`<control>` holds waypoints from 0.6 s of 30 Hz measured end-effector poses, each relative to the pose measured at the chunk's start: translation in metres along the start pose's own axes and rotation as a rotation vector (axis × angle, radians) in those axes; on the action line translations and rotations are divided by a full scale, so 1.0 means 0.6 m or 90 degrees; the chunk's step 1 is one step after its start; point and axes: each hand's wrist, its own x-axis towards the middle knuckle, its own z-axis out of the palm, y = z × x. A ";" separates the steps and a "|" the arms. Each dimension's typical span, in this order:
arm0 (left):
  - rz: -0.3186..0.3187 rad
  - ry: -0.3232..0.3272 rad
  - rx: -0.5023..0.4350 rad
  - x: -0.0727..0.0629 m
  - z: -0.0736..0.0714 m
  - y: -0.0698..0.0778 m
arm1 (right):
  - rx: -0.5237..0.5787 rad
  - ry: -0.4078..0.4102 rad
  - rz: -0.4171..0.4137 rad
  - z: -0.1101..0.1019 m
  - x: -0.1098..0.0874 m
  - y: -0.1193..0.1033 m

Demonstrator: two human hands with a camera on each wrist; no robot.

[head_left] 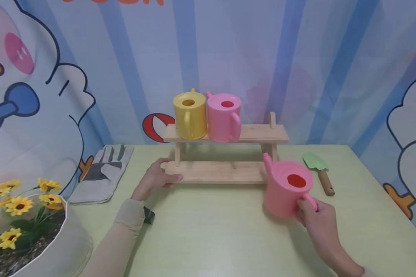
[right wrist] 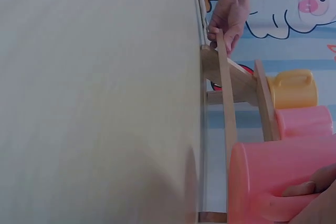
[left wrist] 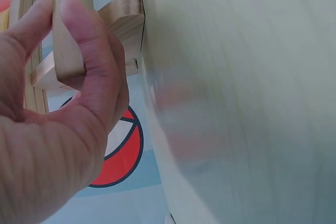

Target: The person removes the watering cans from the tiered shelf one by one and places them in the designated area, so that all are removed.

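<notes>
A two-tier wooden shelf [head_left: 215,172] stands at the back of the table. My left hand [head_left: 156,177] grips the left end of its lower board; the left wrist view shows the thumb [left wrist: 79,17] on one side of the board and fingers on the other. With my right hand [head_left: 319,223] I hold a coral-pink watering can [head_left: 280,192] by its handle, in front of the shelf's right end. Its spout points away from me. A yellow watering can [head_left: 197,119] and a lighter pink watering can [head_left: 218,123] sit side by side on the upper board's left half.
A green-bladed trowel [head_left: 317,163] with a brown handle lies at the right. Grey-and-white gloves [head_left: 100,175] lie at the left. A white pot [head_left: 67,234] of yellow flowers [head_left: 19,206] stands front left. Behind the table hangs a printed backdrop [head_left: 222,46].
</notes>
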 end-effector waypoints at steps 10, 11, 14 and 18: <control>-0.009 0.001 -0.005 0.003 0.000 0.002 | -0.020 0.004 0.020 -0.002 -0.005 0.020; -0.011 0.000 -0.006 0.003 0.000 0.002 | -0.019 0.004 0.021 -0.001 -0.006 0.022; -0.016 -0.001 -0.007 0.003 0.001 0.001 | -0.018 0.005 0.020 0.000 -0.007 0.025; -0.017 0.000 -0.004 0.002 0.001 0.001 | -0.024 0.006 0.025 0.000 -0.009 0.030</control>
